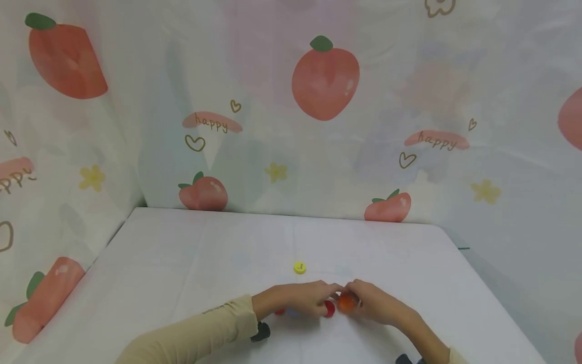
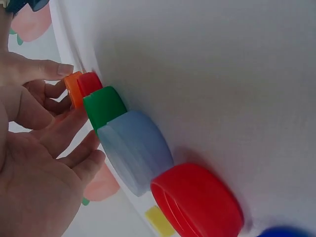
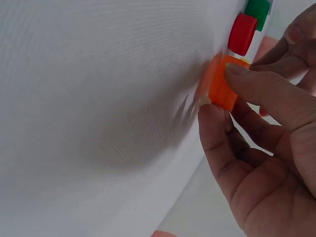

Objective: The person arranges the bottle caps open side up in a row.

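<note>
Thumb and fingers of my right hand [image 1: 375, 303] pinch an orange bottle cap [image 3: 224, 84] at the end of a row of caps on the table. Beside it in the row comes a small red cap [image 3: 242, 34], followed by a green cap [image 2: 106, 107], a wide light blue cap [image 2: 137, 150] and a larger red cap [image 2: 197, 200]. My left hand [image 1: 309, 298] reaches over the row from the left, its fingers loosely extended behind the caps and its fingertips close to the orange one. In the head view it hides most of the row.
A yellow cap [image 1: 299, 268] lies farther back on the white table [image 1: 218, 253]. Part of a dark blue cap [image 2: 284, 232] shows at the bottom of the left wrist view. A printed curtain [image 1: 268, 126] stands behind the table's back edge.
</note>
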A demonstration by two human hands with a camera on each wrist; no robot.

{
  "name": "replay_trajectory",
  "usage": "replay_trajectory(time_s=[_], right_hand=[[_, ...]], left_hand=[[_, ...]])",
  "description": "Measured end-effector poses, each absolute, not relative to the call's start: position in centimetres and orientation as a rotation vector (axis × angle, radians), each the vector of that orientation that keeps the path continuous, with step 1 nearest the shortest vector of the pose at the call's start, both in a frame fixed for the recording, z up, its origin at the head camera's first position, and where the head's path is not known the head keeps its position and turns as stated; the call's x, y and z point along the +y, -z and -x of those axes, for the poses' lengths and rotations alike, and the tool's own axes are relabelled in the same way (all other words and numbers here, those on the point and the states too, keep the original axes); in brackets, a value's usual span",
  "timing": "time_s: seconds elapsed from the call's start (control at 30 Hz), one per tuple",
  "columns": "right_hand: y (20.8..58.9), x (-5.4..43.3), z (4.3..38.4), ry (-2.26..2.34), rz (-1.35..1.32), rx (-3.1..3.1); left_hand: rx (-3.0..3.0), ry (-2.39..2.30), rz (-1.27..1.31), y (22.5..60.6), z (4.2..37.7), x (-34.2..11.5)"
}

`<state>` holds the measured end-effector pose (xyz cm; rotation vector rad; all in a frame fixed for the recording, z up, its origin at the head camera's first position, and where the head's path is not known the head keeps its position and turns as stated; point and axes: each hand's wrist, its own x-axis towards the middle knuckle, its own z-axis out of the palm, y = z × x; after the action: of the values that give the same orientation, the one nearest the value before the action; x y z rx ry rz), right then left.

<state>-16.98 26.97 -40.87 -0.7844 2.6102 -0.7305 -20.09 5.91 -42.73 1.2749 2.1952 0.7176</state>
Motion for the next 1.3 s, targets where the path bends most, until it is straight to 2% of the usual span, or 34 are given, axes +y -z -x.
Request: replay_trajectory(time_s=[0.47, 0.67, 0.77, 0.97, 1.13, 1.3], right_hand=[[41.2, 26.7, 16.9, 0.659, 0.715, 2.62], [40.0, 27.0, 17.4, 0.596, 0.55, 2.638], [39.0, 26.6, 18.3, 0.592, 0.513, 2.658], [37.6, 23.8, 21.9, 0.607, 0.681, 2.696], [37.9, 21.0, 24.4, 0.568, 0.734, 2.686], [39.1, 18.6, 25.3, 0.513, 0.706, 2.639]], left_hand=[[2.232, -0.629, -1.26, 42.3, 19.7, 6.0], [2.42, -0.613, -1.166, 41.7, 20.9, 4.8], [2.566, -0.63, -1.002, 41.0, 22.0, 3.5], [2.754, -0.594, -0.689, 40.3, 24.5, 0.9], [2.731, -0.534, -0.627, 40.8, 25.6, 0.2], [2.722, -0.533, -0.673, 41.6, 26.2, 0.1]])
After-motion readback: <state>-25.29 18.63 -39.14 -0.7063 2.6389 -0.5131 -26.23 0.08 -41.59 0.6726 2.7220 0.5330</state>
